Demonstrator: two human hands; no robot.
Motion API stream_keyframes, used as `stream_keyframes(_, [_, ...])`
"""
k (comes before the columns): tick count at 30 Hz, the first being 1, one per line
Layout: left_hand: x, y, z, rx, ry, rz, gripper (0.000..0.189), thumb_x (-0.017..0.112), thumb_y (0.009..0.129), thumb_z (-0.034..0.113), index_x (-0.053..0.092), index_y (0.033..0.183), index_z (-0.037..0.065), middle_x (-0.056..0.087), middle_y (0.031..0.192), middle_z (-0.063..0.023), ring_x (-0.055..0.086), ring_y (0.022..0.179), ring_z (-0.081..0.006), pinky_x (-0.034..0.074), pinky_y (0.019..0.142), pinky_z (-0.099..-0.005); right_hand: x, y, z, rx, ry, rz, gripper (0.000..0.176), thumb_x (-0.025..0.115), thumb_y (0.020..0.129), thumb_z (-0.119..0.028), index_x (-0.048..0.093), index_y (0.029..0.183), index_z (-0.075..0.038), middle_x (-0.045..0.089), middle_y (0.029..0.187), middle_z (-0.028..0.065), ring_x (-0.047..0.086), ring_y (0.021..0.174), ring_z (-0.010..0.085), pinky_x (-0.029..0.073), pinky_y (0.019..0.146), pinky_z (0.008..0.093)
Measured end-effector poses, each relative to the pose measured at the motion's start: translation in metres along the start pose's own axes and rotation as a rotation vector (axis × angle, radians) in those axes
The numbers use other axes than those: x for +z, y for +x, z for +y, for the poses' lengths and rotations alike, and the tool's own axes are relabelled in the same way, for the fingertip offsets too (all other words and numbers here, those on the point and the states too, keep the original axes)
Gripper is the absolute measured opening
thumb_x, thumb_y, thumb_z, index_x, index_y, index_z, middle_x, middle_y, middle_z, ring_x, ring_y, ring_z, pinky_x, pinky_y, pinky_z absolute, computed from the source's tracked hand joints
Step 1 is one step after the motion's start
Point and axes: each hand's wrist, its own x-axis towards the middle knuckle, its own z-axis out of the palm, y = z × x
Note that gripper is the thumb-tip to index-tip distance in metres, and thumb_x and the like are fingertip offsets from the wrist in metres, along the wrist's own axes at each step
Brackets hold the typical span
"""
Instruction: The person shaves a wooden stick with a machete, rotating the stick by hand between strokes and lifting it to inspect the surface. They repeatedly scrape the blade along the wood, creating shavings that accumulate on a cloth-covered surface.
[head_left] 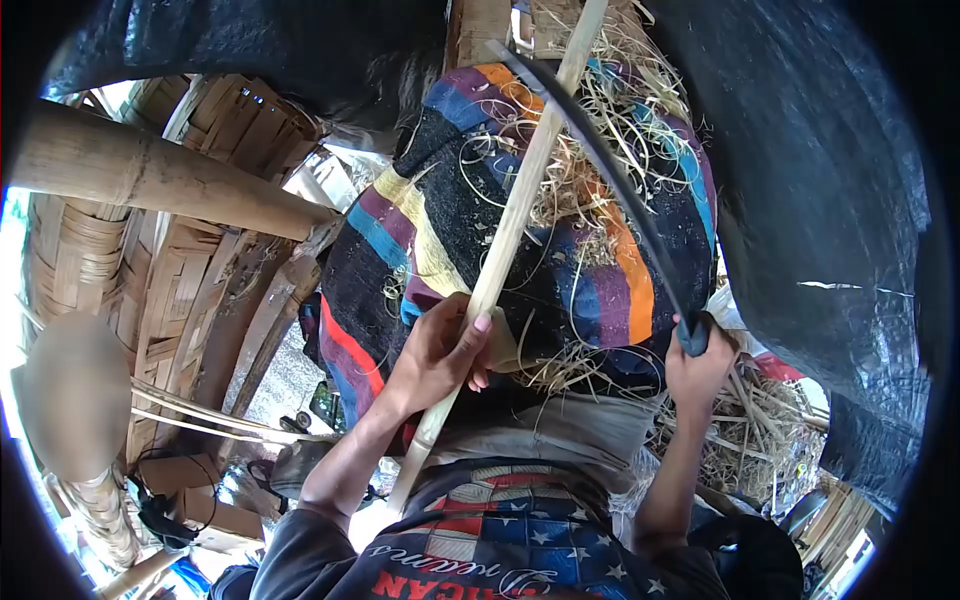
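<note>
My left hand is wrapped round a long pale bamboo strip, its thumb lying along the top. The strip slants from near my body up past the top of the view. In my right hand is the dark handle of a long curved knife. Its blade arcs up and to the left, overlapping the strip near the top. Beneath both lies a striped cloth over my lap, strewn with thin curled shavings.
A thick bamboo pole juts in from the left, before woven bamboo panels. Dark plastic sheeting hangs at the right. More shavings are heaped beside my right arm. A cardboard box sits at the lower left.
</note>
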Motion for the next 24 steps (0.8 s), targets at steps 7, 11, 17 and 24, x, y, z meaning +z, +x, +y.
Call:
stream_keyframes(7, [0.022, -0.019, 0.038, 0.043, 0.125, 0.072, 0.034, 0.046, 0.106, 0.028, 0.051, 0.116, -0.004, 0.055, 0.066, -0.0041, 0.045, 0.047, -0.0065, 0.037, 0.046, -0.0235, 0.018, -0.007, -0.046, -0.629, 0.003, 0.082, 0.015, 0.071, 0.066, -0.009, 0.066, 0.079, -0.007, 0.065, 0.071, 0.0065, 0.061, 0.06, 0.026, 0.046, 0.058, 0.0386])
stream_keyframes(11, [0.023, -0.02, 0.014, 0.157, 0.151, 0.023, 0.029, 0.045, 0.107, 0.024, 0.052, 0.118, -0.002, 0.051, 0.068, -0.0003, 0.045, 0.055, -0.0062, 0.037, 0.051, -0.023, 0.017, 0.002, -0.067, -0.795, -0.068, 0.087, 0.017, 0.073, 0.068, -0.015, 0.065, 0.081, -0.007, 0.061, 0.067, 0.0047, 0.06, 0.057, 0.0221, 0.045, 0.056, 0.0362])
stream_keyframes(17, [0.031, -0.024, 0.007, 0.494, 0.405, 0.105, 0.02, 0.046, 0.105, 0.015, 0.054, 0.111, -0.002, 0.048, 0.07, -0.0021, 0.044, 0.059, -0.0085, 0.036, 0.053, -0.025, 0.019, 0.018, -0.068, -0.887, -0.119, 0.042, 0.018, 0.073, 0.065, -0.01, 0.063, 0.079, -0.005, 0.063, 0.068, 0.0078, 0.062, 0.057, 0.0269, 0.049, 0.058, 0.0386])
stream_keyframes(24, [0.034, -0.041, -0.003, 0.417, 0.399, 0.159, 0.019, 0.044, 0.106, 0.015, 0.055, 0.104, -0.001, 0.045, 0.062, -0.0011, 0.041, 0.052, -0.0083, 0.033, 0.049, -0.0263, 0.015, 0.06, -0.043, -0.513, -0.356, 0.121, 0.023, 0.072, 0.07, -0.023, 0.066, 0.087, -0.01, 0.067, 0.078, 0.013, 0.066, 0.069, 0.0301, 0.053, 0.069, 0.0419])
